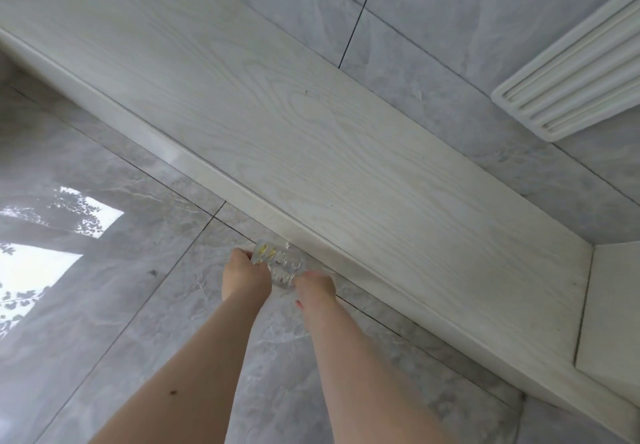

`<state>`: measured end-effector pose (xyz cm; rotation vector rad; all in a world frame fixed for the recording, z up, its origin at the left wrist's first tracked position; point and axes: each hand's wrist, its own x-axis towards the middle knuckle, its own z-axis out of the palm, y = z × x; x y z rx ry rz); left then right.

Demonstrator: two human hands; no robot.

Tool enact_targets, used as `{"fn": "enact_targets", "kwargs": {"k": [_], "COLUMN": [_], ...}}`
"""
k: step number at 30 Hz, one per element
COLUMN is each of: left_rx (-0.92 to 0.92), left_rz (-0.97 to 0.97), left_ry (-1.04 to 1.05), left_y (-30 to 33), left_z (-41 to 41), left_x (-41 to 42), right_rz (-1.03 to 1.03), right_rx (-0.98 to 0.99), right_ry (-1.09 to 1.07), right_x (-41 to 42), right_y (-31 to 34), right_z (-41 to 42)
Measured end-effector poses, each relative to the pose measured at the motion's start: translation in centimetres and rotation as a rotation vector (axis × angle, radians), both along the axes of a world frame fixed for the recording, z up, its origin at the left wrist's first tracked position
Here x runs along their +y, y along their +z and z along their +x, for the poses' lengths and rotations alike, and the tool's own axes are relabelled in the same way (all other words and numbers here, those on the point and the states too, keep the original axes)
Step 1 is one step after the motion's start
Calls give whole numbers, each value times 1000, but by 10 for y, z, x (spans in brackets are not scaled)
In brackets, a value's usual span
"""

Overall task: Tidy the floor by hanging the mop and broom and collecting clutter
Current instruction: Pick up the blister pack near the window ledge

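A clear plastic tray (280, 263) with small moulded pockets, a few holding yellow bits, lies low on the grey tiled floor (145, 305) against the foot of a white wood-grain ledge (311, 152). My left hand (244, 277) grips its left end. My right hand (317, 287) grips its right end, fingers curled under. No mop or broom is in view.
The white ledge runs diagonally from upper left to lower right and meets a white corner panel (609, 305) at the right. A white ribbed vent cover (571, 79) hangs on the grey tiled wall at upper right. Window light reflects on the glossy floor at left.
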<state>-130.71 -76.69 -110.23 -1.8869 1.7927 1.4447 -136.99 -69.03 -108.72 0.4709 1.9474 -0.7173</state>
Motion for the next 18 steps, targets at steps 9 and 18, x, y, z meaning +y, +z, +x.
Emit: {"fn": "enact_targets", "kwargs": {"k": [9,18], "left_rx": [83,194], "left_rz": [-37,-170], "left_ry": [97,216], "left_y": [125,257], "left_z": [27,40], "left_x": [-45,-82], "right_rz": [-51,-147], "right_rx": [78,189], "right_ry": [167,253], "right_x": [-39,-87], "right_y": [130,262], "right_z": [12,18]}}
